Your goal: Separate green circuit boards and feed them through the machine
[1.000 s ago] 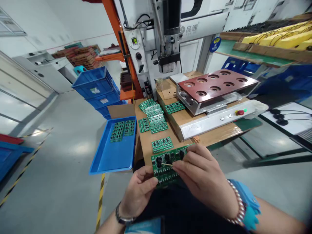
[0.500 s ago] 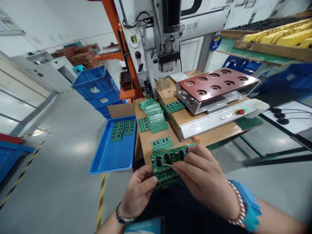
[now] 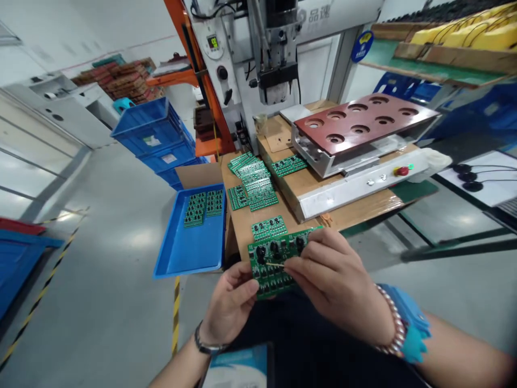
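Note:
A green circuit board (image 3: 269,283) with black round components is held up in front of me, tilted toward my face. My left hand (image 3: 233,299) grips its left edge, thumb on the face and fingers behind. Between thumb and fingertips my right hand (image 3: 333,275) pinches a thin wooden stick, like a toothpick (image 3: 275,264), whose tip points left at a black component near the board's left side. The right hand covers the board's right end. Just beyond lies another circuit board (image 3: 270,228) on the table.
Overlapping circuit boards (image 3: 258,186) lie on the brown table (image 3: 242,223). A blue tray (image 3: 188,253) holding boards stands left. Behind stands a machine with a reddish plate (image 3: 359,121) full of round holes and a red button (image 3: 401,171). Blue crates (image 3: 151,132) are stacked further back.
The view has tipped slightly, so the surroundings have shifted a little. Both hands keep their hold; the stick's tip stays by the same left-side components.

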`<state>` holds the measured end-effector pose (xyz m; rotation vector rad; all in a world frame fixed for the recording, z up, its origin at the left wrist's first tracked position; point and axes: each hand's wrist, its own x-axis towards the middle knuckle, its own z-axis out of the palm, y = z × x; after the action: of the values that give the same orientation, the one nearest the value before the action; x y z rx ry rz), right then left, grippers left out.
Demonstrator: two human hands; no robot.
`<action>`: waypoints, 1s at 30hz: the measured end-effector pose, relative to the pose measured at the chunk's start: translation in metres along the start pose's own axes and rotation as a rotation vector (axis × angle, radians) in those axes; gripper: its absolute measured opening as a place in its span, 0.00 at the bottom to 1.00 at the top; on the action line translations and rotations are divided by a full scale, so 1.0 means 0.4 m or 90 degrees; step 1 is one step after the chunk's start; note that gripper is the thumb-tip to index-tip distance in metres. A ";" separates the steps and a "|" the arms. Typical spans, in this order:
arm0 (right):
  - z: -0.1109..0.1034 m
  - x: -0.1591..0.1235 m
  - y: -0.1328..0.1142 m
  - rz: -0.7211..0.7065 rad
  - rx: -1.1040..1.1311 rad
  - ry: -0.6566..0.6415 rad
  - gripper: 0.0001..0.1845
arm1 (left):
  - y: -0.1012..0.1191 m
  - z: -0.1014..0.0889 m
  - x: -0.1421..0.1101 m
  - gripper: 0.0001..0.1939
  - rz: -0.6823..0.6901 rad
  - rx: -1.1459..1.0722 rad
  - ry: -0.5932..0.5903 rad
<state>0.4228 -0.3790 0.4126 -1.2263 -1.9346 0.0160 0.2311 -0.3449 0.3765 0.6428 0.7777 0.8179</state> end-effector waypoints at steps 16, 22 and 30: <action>-0.004 -0.003 0.001 -0.002 0.011 0.003 0.05 | -0.003 -0.005 0.000 0.11 -0.010 0.000 0.014; -0.007 0.003 0.004 0.000 0.003 0.013 0.06 | 0.000 0.003 -0.005 0.12 -0.002 0.016 0.030; -0.009 0.002 0.003 -0.003 0.001 0.005 0.05 | 0.000 0.003 -0.003 0.12 -0.003 0.043 0.036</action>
<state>0.4259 -0.3793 0.4151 -1.2186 -1.9300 0.0094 0.2314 -0.3460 0.3776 0.6802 0.8615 0.8114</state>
